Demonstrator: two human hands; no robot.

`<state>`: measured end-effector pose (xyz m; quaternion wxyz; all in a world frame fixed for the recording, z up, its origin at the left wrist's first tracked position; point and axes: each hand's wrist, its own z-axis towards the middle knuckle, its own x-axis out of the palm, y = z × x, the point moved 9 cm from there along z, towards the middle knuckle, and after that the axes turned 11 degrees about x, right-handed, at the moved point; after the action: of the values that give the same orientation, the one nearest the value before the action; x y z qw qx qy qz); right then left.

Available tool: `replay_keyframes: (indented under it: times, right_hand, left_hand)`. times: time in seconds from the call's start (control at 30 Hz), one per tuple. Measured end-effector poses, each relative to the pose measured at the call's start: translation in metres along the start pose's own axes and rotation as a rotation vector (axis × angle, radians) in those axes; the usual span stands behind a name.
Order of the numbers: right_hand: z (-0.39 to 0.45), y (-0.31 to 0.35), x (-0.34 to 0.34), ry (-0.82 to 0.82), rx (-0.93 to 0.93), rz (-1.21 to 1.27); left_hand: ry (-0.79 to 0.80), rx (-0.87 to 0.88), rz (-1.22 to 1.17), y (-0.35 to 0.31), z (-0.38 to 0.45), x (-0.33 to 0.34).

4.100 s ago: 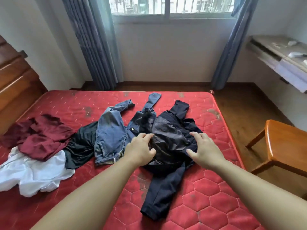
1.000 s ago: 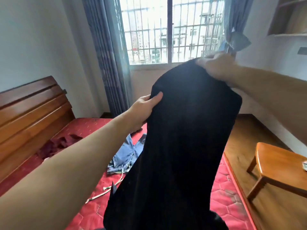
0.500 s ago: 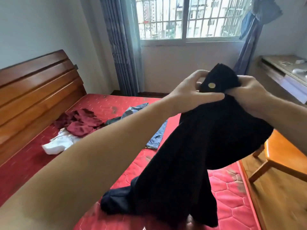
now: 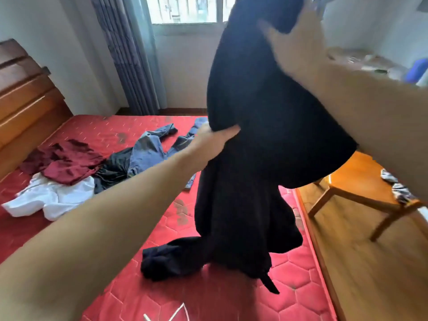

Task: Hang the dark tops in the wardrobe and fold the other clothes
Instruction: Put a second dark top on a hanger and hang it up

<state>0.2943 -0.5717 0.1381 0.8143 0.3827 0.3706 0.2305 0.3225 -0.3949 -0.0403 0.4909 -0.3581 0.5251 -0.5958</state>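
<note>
Above the mattress (image 4: 220,297), the dark top (image 4: 254,135) hangs lengthwise, vertical.

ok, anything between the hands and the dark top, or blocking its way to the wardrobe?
Nothing between them: the left hand grips the dark top at its side and the right hand holds it up high. Its lower end touches the mattress. No wardrobe is in view, so that path cannot be judged.

L hand (image 4: 213,140) gripping low, R hand (image 4: 298,40) raised, blurred.
</note>
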Motion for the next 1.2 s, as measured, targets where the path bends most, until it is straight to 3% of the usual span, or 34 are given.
replay_keyframes:
  times: [0.07,0.13,0.2,0.27,0.33,0.37,0.57,0.7,0.8,0.87,0.97,1.07,1.13,1.2]
  right_hand:
    - [-0.019,-0.031,0.003,0.032,0.0,-0.244]
    - [-0.058,-0.097,0.014,0.159,0.165,-0.255]
    - [-0.114,-0.156,0.035,0.399,0.447,-0.003]
    - [-0.172,-0.184,0.068,0.732,0.756,0.407]
    - [-0.211,-0.187,0.087,0.969,0.78,0.604]
    - [-0.219,-0.188,0.093,1.006,0.732,0.608]
    - [-0.213,-0.18,0.121,0.87,0.6,0.258]
    - [-0.189,-0.159,0.112,0.67,0.815,0.633]
    - [-0.171,-0.117,0.111,0.688,0.916,0.801]
    - [-0.156,-0.08,0.111,0.724,0.903,0.986]
    - [-0.133,-0.047,0.094,0.595,0.914,1.234]
    - [-0.118,-0.023,0.083,0.521,0.999,1.364]
    - [-0.105,0.009,0.081,0.55,0.98,1.474]
    - [-0.095,0.039,0.078,0.599,0.917,1.505]
  left_hand:
    - [-0.062,-0.054,-0.215,-0.01,0.003,-0.007]
    - [-0.04,-0.068,-0.355,-0.024,0.011,-0.009]
    - [-0.022,-0.08,-0.399,-0.042,0.015,-0.009]
    - [-0.018,-0.096,-0.421,-0.058,0.019,-0.008]
    - [-0.022,-0.085,-0.457,-0.07,0.023,-0.007]
    - [-0.023,-0.072,-0.463,-0.075,0.025,-0.008]
    - [0.026,-0.022,-0.324,-0.082,0.032,-0.024]
    - [-0.156,0.027,0.068,-0.064,0.039,-0.091]
    - [-0.012,-0.218,0.47,-0.02,0.017,-0.102]
    - [0.103,-0.214,0.599,-0.007,0.002,-0.095]
    - [0.182,-0.089,0.462,-0.023,-0.027,-0.079]
    - [0.282,-0.07,0.243,-0.044,-0.056,-0.057]
    - [0.321,-0.131,0.078,-0.047,-0.066,-0.036]
    - [0.311,-0.046,0.087,-0.062,-0.065,-0.018]
